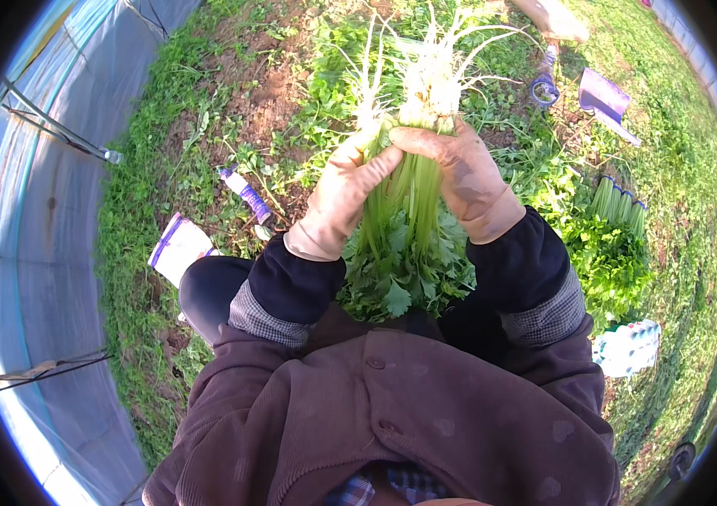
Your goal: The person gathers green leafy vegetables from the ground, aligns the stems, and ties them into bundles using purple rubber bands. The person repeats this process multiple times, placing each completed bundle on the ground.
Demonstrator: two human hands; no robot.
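Note:
Both hands wear pale, thin gloves with soil stains. My left hand grips celery-like stalks just below their whitish roots, on the left side of the bunch. My right hand closes round the main bunch of leafy green stalks, its thumb across the stalks near the roots. The two hands almost touch at the thumbs. The roots point up, away from me, and the leaves hang down towards my lap.
Several tied bundles of stalks lie at the right, near a patterned white item. A purple tape roll and a purple-and-white object lie upper right. A purple-wrapped handle lies left. Plastic sheeting stands far left. Another person's forearm shows at top.

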